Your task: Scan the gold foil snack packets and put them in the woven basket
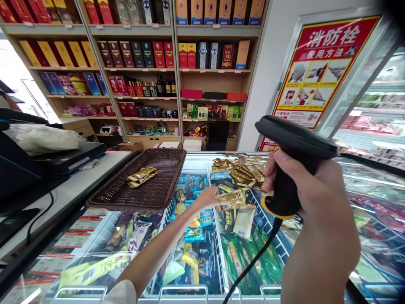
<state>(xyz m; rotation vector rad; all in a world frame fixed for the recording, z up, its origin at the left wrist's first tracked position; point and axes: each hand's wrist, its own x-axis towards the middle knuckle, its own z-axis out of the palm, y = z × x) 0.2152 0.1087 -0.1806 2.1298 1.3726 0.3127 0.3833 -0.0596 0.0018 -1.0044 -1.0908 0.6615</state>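
Stretched out over the glass-topped freezer, my left hand (209, 197) pinches the end of a gold foil packet (232, 199). A black handheld barcode scanner (292, 139) with a yellow-trimmed base is in my right hand (316, 190), its fingers wrapped round the grip and its head pointing to the left. From the scanner's base a black cable runs down toward me. Just beyond the held packet lies a heap of similar gold packets (248, 169) on the glass. To the left stands a brown woven basket (164, 192), with a few gold packets (141, 176) inside.
Under the freezer glass (126, 253) are wire baskets of colourful packaged frozen goods. A counter (104, 169) with a black scale (69, 156) and a plastic bag is on the left. Shelves of boxed bottles (136, 55) line the back wall, beside a red instruction poster (319, 71).
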